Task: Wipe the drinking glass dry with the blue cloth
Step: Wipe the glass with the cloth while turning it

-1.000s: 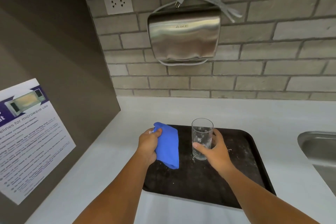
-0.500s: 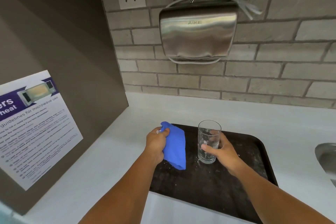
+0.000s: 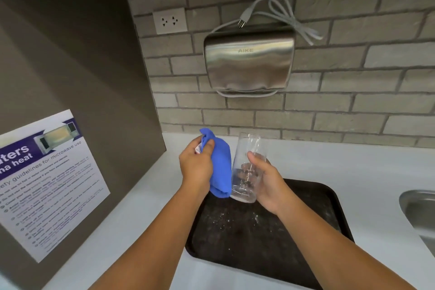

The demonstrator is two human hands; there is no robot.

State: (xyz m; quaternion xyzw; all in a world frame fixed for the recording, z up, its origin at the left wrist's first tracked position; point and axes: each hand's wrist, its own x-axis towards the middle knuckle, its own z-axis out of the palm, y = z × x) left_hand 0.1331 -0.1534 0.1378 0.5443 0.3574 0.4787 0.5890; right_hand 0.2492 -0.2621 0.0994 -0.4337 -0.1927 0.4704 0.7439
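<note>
A clear drinking glass (image 3: 248, 148) is held up in the air above the dark tray (image 3: 259, 238), tilted slightly, with my right hand (image 3: 266, 181) gripping its lower half. The blue cloth (image 3: 220, 165) hangs bunched from my left hand (image 3: 196, 165), which grips its upper end. The cloth's right edge touches the left side of the glass. Water drops show on the lower part of the glass.
The tray lies on a white counter (image 3: 353, 172) and carries water specks. A steel sink (image 3: 419, 214) is at the right edge. A hand dryer (image 3: 249, 61) and socket (image 3: 170, 20) hang on the brick wall. A brown panel with a microwave notice (image 3: 44, 183) stands left.
Both hands have risen off the tray: the glass is lifted from the tray surface, and the cloth has moved up and against the glass's left side. The camera view shifted too.
</note>
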